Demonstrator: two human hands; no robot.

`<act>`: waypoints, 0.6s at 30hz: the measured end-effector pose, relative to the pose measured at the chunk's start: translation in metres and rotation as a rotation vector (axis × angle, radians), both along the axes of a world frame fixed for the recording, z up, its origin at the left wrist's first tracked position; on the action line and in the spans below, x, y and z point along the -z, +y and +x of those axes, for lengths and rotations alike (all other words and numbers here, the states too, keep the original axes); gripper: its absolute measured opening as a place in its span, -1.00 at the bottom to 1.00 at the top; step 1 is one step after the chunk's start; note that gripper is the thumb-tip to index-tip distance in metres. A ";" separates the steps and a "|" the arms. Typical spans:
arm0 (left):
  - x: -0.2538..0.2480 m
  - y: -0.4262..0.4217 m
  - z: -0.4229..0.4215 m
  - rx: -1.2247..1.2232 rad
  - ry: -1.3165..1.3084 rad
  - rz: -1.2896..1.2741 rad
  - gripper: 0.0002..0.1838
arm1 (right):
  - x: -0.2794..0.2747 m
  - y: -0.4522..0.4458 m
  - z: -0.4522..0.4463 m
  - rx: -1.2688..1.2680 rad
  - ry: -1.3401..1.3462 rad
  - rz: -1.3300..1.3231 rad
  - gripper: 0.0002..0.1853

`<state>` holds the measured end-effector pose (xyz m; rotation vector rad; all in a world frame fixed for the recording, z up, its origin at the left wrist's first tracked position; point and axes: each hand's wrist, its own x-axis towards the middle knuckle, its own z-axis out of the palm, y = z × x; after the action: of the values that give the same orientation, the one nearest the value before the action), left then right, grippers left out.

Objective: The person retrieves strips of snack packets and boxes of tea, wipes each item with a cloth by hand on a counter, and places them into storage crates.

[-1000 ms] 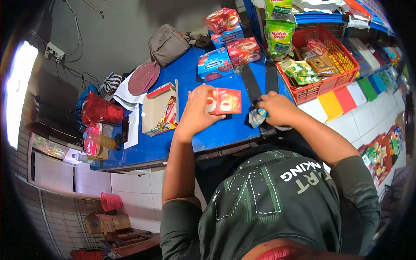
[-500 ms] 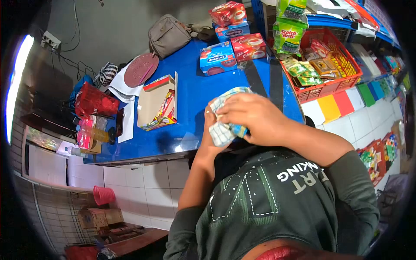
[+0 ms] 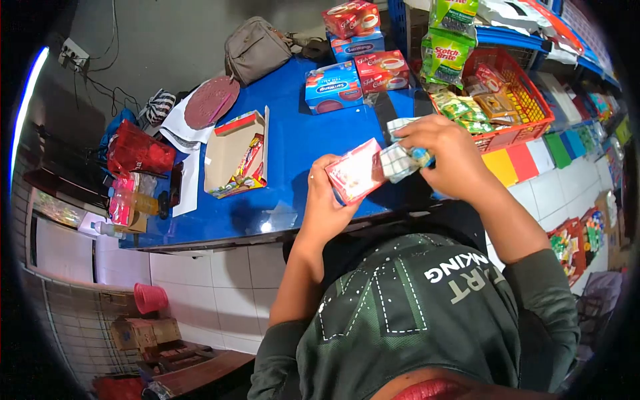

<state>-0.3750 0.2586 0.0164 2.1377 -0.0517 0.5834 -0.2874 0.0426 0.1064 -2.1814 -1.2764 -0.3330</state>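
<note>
My left hand (image 3: 327, 200) is closed round a small red box with a pale, shiny face (image 3: 357, 173), held above the front edge of the blue table. Glare hides its print. Bunched in my right hand (image 3: 445, 148) is a checkered cloth (image 3: 397, 164), white with blue and yellow parts. The cloth's edge is at the box's right end; whether it touches I cannot tell. Beyond my hands stand a blue SariWangi tea box (image 3: 333, 88) and a red tea box (image 3: 383, 71), with more tea boxes stacked behind them.
An opened carton (image 3: 223, 157) with several sachets lies on the blue table (image 3: 290, 133). Behind it are a round maroon mat (image 3: 212, 103) and a grey bag (image 3: 258, 52). A red basket (image 3: 513, 130) of packets stands right, beside hanging Scotch-Brite packs (image 3: 448, 57). A bottle (image 3: 143, 205) is at left.
My right hand has moved right with the cloth, away from my left hand. The red box in my left hand, covered before, now shows.
</note>
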 end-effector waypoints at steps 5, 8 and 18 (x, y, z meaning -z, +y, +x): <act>0.000 -0.003 -0.003 0.075 0.008 -0.066 -0.17 | 0.000 0.024 -0.030 -0.205 -0.029 0.131 -0.58; 0.017 0.008 -0.002 0.107 0.059 -0.156 -0.17 | 0.021 0.040 -0.031 -0.351 -0.014 0.111 -0.57; 0.016 0.021 -0.023 0.306 -0.013 -1.059 -0.03 | 0.019 -0.006 0.037 0.044 0.196 0.280 -0.62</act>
<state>-0.3984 0.2798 0.0008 1.0671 -0.0585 0.3196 -0.2504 0.0368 0.0870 -1.9535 -1.0109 -0.2881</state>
